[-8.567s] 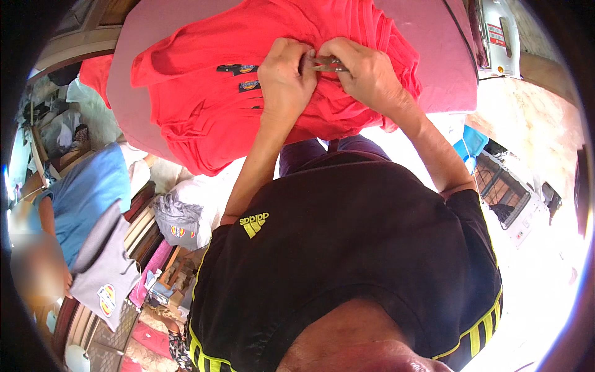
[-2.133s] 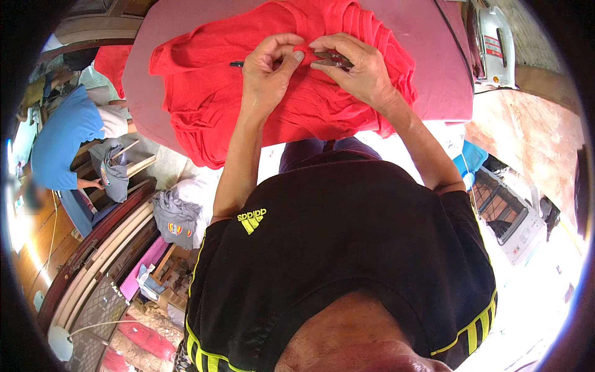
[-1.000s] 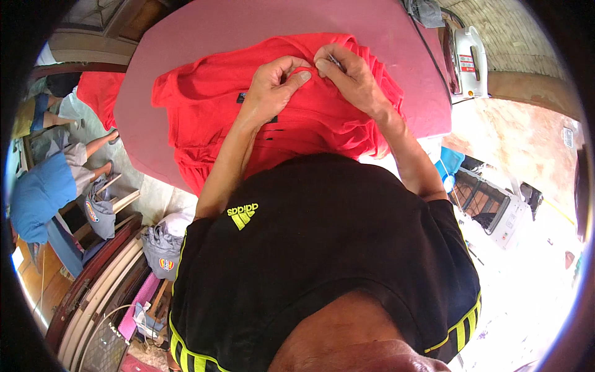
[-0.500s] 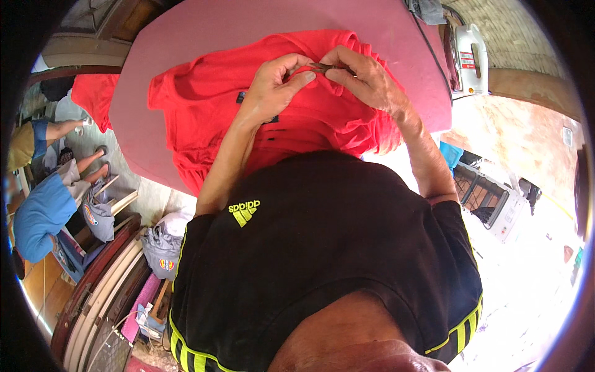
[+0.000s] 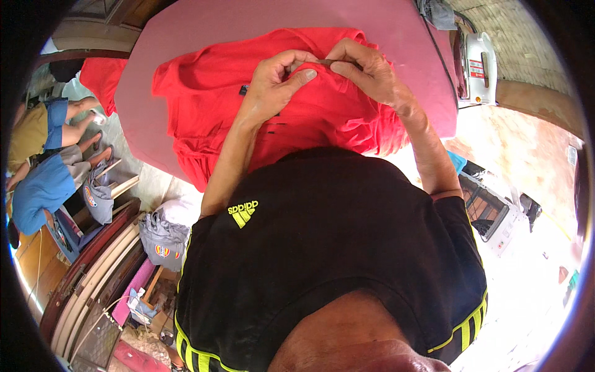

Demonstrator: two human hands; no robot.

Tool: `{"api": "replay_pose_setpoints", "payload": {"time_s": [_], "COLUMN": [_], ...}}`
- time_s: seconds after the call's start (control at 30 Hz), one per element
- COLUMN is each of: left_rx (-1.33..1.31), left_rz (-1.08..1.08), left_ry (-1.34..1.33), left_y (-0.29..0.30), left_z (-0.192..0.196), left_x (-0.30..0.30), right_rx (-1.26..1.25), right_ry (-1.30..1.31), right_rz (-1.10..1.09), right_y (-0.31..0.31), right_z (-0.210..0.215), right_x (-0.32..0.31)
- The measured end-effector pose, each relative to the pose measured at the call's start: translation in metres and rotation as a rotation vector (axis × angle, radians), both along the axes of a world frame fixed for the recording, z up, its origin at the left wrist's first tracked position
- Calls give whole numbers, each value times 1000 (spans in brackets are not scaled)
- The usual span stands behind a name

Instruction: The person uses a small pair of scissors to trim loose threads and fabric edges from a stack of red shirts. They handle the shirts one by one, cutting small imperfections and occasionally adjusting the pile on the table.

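Note:
Several red shirts (image 5: 211, 80) lie in a loose pile on a pink-covered table (image 5: 139, 118), with small dark labels on some of them. Over the far right part of the pile, my left hand (image 5: 276, 87) has thumb and fingertips closed in a pinch on a fold of red cloth. My right hand (image 5: 365, 71) is closed round a small dark tool (image 5: 328, 62), slim like thread snips, its tip close to my left fingertips. The fingers hide most of the tool, so its exact kind is unclear.
A white iron (image 5: 480, 68) stands at the table's right edge, beside a dark cord (image 5: 443, 59). Grey bags (image 5: 162, 239) and stacked curved boards (image 5: 93, 279) are at the left. Two people (image 5: 40, 192) are farther left. A white machine (image 5: 496, 214) stands at the right.
My hands stay together over the red cloth. The dark tool has turned slightly and shows less between my fingers. The whole view has shifted a little.

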State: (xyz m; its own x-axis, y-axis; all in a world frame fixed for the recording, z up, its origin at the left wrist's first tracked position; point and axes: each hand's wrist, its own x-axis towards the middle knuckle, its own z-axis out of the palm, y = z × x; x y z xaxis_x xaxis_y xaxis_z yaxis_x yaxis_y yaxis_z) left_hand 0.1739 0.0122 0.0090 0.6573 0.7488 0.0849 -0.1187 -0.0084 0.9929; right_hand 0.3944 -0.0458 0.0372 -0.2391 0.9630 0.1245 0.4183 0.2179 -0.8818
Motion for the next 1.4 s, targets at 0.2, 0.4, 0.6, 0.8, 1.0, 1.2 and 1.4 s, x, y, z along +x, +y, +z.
{"api": "replay_pose_setpoints", "payload": {"time_s": [0.2,0.4,0.6,0.8,1.0,1.2,1.4], "left_rx": [-43,31,-10,19,194,418,782], "left_rz": [52,94,128,96,175,310,425], "left_ry": [-9,16,-93,-67,75,259,437], "left_y": [-8,-11,-19,-19,-27,-37,-52], "left_z": [2,-7,-11,-12,-10,9,-13], "left_x": [-2,-8,-5,-1,0,10,-4], "right_rx": [35,2,-88,-131,92,84,123], "right_ry": [-43,223,34,237,-173,61,-378], "right_rz": [-13,-142,-413,-558,-487,168,363], "right_y": [-8,-15,-52,-43,-40,19,18], "right_z": [11,-13,-27,-32,-5,1,0], "right_x": [-13,5,-14,-22,-4,-2,25]}}
